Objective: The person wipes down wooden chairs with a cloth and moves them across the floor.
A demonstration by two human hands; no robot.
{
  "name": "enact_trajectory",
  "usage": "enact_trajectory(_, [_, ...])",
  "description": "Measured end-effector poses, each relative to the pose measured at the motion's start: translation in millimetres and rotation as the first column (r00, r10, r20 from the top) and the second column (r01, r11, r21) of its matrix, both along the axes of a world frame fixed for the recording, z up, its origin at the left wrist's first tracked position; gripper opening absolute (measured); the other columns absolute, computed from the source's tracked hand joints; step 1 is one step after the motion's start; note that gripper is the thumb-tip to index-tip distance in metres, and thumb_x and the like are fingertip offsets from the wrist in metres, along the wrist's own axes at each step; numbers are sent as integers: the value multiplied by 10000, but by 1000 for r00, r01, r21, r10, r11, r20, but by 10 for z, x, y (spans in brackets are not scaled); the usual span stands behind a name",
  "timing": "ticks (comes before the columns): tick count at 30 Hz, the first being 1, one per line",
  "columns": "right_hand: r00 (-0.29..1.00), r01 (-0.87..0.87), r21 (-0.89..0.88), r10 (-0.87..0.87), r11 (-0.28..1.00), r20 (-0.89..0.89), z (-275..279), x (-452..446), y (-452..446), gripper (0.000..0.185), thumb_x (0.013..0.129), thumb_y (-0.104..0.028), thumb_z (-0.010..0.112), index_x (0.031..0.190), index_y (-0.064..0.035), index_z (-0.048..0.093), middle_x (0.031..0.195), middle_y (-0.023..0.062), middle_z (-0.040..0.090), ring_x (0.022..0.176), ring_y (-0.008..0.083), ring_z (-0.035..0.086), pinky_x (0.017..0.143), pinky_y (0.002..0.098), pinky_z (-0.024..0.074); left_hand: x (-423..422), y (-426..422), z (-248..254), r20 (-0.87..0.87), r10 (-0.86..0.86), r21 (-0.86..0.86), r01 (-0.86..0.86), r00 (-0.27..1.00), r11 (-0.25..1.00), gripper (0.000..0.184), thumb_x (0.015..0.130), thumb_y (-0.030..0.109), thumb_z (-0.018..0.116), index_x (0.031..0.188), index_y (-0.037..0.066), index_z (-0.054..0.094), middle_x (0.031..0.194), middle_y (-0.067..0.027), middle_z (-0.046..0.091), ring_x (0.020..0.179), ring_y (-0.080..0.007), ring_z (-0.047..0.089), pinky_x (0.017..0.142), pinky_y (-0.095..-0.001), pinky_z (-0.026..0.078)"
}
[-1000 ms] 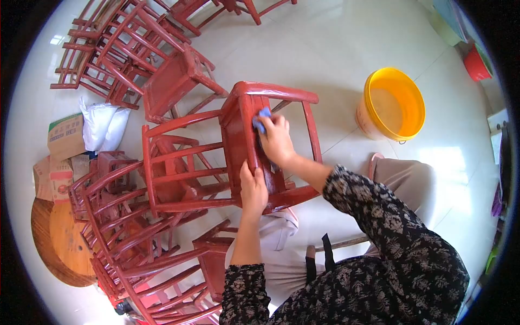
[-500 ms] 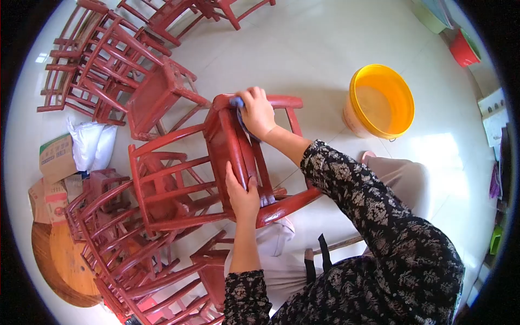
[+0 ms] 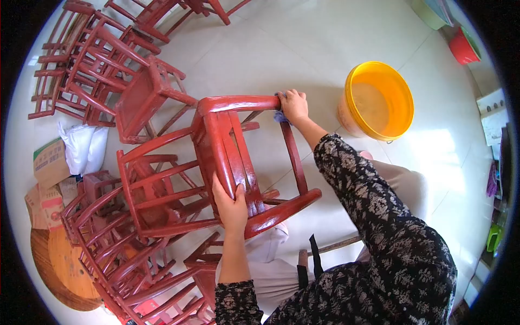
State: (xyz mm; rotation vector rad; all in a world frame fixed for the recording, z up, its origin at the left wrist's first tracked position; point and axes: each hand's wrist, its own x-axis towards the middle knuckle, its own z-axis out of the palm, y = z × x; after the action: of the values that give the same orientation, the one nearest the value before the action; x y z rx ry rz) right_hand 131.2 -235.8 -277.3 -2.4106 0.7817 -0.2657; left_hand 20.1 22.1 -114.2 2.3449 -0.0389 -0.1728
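A red wooden chair lies tipped on its side in front of me, its legs pointing right and its slatted back to the left. My left hand grips the seat's edge, thumb on one side and fingers on the other. At the end of the upper leg, my right hand is closed round the wood with a blue cloth pressed against it. Most of the cloth is hidden under the fingers.
A yellow bucket stands to the right. More red chairs crowd the left side. White bags, cardboard boxes and a round wooden table top are at the far left. A red basin sits at the upper right.
My right hand has moved with the cloth from the seat's underside to its upper corner, then right along the upper leg to its end. The chair has shifted left in view and turned slightly.
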Motion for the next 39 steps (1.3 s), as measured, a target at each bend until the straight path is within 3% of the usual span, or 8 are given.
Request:
enact_trajectory(4, [967, -112, 28, 116, 993, -228, 302, 122, 27, 256, 862, -290, 466, 922, -147, 670, 1028, 59, 609, 992, 345, 517, 790, 400, 491, 16, 2, 16, 2, -12, 9, 12, 1000, 1000, 658, 805, 85, 611, 1354, -33, 270, 1320, -228, 379, 1223, -345, 383, 1023, -392, 305])
enact_trajectory(7, [947, -318, -127, 310, 939, -77, 567, 241, 350, 224, 856, -244, 499, 974, -127, 650, 1056, 77, 595, 992, 338, 514, 849, 423, 447, 17, 1, 39, -1, -5, 19, 5, 1000, 1000, 654, 805, 78, 609, 1354, -31, 271, 1312, -228, 383, 1215, -346, 389, 1017, -392, 310])
enact_trajectory(10, [963, -114, 46, 99, 992, 249, 717, 201, 609, 263, 872, -246, 502, 1064, -95, 600, 1064, 121, 577, 1029, 355, 488, 900, 427, 408, 7, -1, 69, -1, -7, 6, 7, 1000, 1000, 648, 807, 75, 607, 1353, -29, 273, 1305, -229, 387, 1210, -349, 392, 1014, -393, 314])
enact_trajectory(15, [998, 7, 155, 3, 988, -65, 351, 16, 138, 286, 907, -263, 437, 1039, -69, 601, 1153, 119, 530, 1080, 369, 445, 910, 424, 429, 14, 32, 41, 9, -2, 3, 2, 1000, 1000, 644, 810, 74, 604, 1352, -29, 273, 1305, -232, 385, 1211, -353, 392, 1015, -398, 314])
enact_trajectory(21, [1000, 7, 200, -2, 980, -22, 239, -224, 120, 348, 908, -249, 456, 1220, -110, 525, 1248, 130, 486, 1094, 380, 433, 934, 408, 388, 13, 21, 53, 38, -18, 15, 18, 999, 1000, 647, 809, 90, 612, 1351, -25, 277, 1319, -230, 382, 1211, -356, 396, 1011, -407, 319])
enact_trajectory(24, [931, -362, -223, 363, 905, -37, 270, -613, 193, 440, 871, -205, 493, 1286, -72, 431, 1275, 127, 457, 1045, 375, 475, 934, 413, 398, -14, 26, 24, 55, -13, 47, 10, 998, 999, 653, 812, 130, 622, 1349, -21, 283, 1318, -227, 389, 1209, -362, 398, 1010, -414, 321])
enact_trajectory(36, [585, -800, -346, 767, 490, -265, 715, -396, -58, 253, 817, -192, 532, 1054, -121, 584, 1079, 46, 522, 1013, 269, 523, 783, 392, 496, 3, 40, 35, 50, -22, 71, 19, 999, 997, 665, 807, 197, 630, 1350, 12, 294, 1316, -214, 399, 1196, -375, 404, 989, -429, 339])
enact_trajectory(39, [729, -681, -283, 663, 676, -171, 594, -464, 104, 217, 831, -189, 516, 1010, -111, 609, 1064, 51, 532, 974, 279, 543, 787, 399, 491, 2, 25, 63, 55, -27, 92, 22, 998, 996, 664, 806, 192, 629, 1350, 14, 294, 1314, -214, 401, 1197, -375, 404, 987, -432, 340])
